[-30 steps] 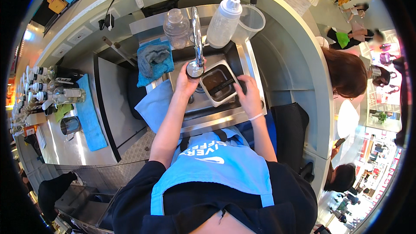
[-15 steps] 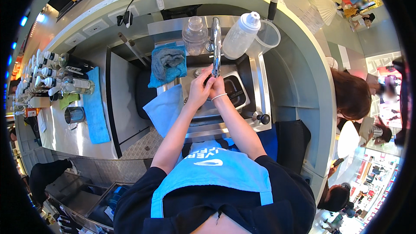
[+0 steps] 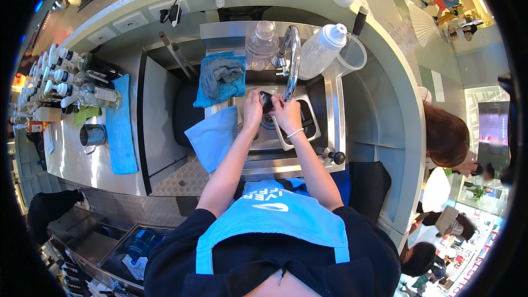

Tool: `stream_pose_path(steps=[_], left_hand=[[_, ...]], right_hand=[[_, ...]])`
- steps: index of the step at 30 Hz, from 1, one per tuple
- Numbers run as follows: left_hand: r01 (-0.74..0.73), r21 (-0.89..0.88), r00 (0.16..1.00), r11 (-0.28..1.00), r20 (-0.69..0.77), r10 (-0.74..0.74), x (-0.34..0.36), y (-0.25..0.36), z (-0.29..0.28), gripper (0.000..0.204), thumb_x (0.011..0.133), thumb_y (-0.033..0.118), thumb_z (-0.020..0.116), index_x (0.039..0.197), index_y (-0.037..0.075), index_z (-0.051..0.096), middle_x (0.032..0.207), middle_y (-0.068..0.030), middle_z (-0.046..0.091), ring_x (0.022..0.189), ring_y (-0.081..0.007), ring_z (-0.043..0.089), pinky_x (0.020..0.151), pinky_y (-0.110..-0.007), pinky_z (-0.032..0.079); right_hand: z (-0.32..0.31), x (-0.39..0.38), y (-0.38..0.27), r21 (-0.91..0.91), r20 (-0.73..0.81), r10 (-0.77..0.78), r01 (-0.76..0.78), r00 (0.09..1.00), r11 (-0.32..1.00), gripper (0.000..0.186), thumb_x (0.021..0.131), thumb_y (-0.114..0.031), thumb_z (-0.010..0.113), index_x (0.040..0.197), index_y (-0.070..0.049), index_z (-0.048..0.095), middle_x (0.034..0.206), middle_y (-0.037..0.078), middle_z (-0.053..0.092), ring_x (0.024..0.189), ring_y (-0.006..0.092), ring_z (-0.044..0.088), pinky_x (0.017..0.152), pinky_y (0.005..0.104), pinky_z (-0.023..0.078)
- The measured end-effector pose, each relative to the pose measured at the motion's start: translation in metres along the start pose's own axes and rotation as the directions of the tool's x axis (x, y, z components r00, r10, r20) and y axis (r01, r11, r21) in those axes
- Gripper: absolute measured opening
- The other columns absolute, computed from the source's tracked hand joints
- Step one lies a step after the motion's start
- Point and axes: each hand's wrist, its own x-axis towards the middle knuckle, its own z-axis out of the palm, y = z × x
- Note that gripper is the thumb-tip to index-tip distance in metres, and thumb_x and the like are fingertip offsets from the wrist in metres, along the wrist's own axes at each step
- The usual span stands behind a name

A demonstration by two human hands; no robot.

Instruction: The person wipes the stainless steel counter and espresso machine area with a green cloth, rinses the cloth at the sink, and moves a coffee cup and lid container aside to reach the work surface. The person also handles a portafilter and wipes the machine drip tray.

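Over the steel sink (image 3: pixel 254 160) I hold a small dark, rounded object (image 3: pixel 267 102) whose kind I cannot make out. My left hand (image 3: pixel 253 111) is closed on its left side. My right hand (image 3: pixel 287 114), with a white band at the wrist, has its fingers pressed to the other side. The chrome faucet (image 3: pixel 295 58) arches just above my right hand. Beneath the hands sits a rectangular metal pan (image 3: pixel 315 126) in the basin, beside the drain. A light blue cloth (image 3: pixel 213 136) hangs over the sink's left edge.
Behind the basin stand a clear bottle (image 3: pixel 261 47), a white-capped squeeze bottle (image 3: pixel 324 49) and a clear pitcher (image 3: pixel 352 58). Grey and blue cloths (image 3: pixel 220 80) lie at the back left. Pump bottles (image 3: pixel 91 91) crowd the left counter. A black-knobbed lever (image 3: pixel 336 157) sticks out at right.
My hands, pressed together under the faucet before, have drawn apart and lower, and the dark object now shows between them. The whole view has shifted slightly.
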Motion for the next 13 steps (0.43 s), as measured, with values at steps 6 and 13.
stream_pose_path(steps=[6, 13], left_hand=[[0.785, -0.54, 0.597, 0.302, 0.79, -0.14, 0.012, -0.012, -0.007, 0.037, 0.096, 0.049, 0.053, 0.084, 0.015, 0.059, 0.077, -0.001, 0.062, 0.061, -0.0155, 0.059, 0.043, -0.022, 0.046], [0.418, -0.584, 0.896, 0.696, 0.392, -0.21, 0.011, -0.024, 0.011, 0.056, 0.092, 0.062, 0.056, 0.112, 0.01, 0.062, 0.097, -0.0086, 0.067, 0.093, -0.022, 0.064, 0.089, -0.045, 0.052]], right_hand=[[-0.013, 0.011, -0.035, 0.551, 0.243, -0.252, 0.08, 0.937, 0.831, 0.025, 0.101, -0.023, 0.063, 0.087, -0.002, 0.067, 0.07, 0.002, 0.063, 0.042, 0.0059, 0.048, 0.04, 0.0193, 0.04], [0.05, 0.003, 0.004, -0.267, -0.041, -0.346, 0.323, 0.937, 0.908, 0.033, 0.099, -0.031, 0.06, 0.081, -0.003, 0.06, 0.062, 0.009, 0.055, 0.064, 0.0256, 0.059, 0.071, 0.0428, 0.044]])
